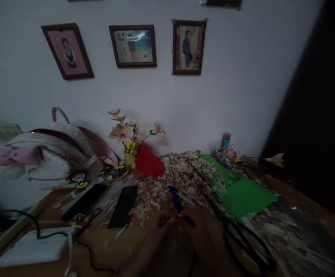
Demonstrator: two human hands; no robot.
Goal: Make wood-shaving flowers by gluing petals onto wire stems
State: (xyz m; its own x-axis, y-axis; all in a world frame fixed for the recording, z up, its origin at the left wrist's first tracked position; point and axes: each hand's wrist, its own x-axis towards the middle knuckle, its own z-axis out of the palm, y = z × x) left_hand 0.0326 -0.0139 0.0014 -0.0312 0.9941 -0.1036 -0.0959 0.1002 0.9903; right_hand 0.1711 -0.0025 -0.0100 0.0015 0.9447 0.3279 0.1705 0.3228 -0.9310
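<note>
In the dim light my left hand (162, 227) and my right hand (195, 227) are close together over the front middle of the table. Their fingers are closed and meet around a small pale piece (179, 216), which looks like a thin petal or shaving. The fingers mostly hide it. Just beyond the fingertips is a blue glue gun (174, 197) with a small red light; its lower part disappears behind the hands. Large black-handled scissors (244, 240) lie to the right of my right hand. Pale shavings (181, 173) are heaped behind the glue gun.
On the left are a phone (123, 207), another dark phone (83, 202), a white box-like device (34, 248) with cables and a backpack (57, 154). Behind stand pale flowers (123, 131) in a yellow pot (130, 160), beside red paper (148, 161). Green sheets (248, 196) lie right.
</note>
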